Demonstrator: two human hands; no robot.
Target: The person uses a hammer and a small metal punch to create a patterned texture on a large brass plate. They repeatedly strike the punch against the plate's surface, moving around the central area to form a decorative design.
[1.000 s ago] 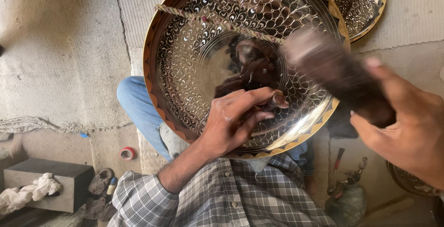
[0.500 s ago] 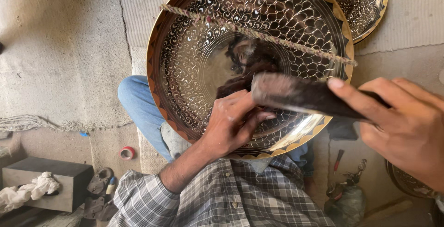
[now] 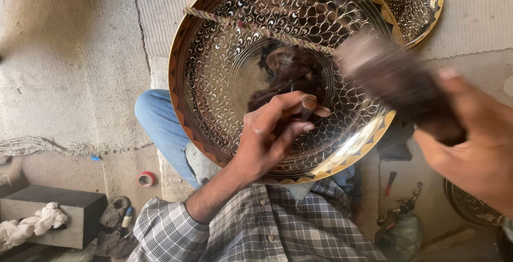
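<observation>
We see our left hand (image 3: 272,134) pinching a small dark tool (image 3: 305,113) against one large round engraved brass tray (image 3: 224,69) propped on our lap, our right hand (image 3: 475,139) clamped on a blurred dark mallet (image 3: 395,80), a second engraved tray (image 3: 417,0) behind, one red tape roll (image 3: 146,178) on the floor

One view only, worn on the head; it looks steeply down, close over the large round engraved brass tray (image 3: 278,75) on the lap; grey concrete floor (image 3: 64,69) fills the left.
</observation>
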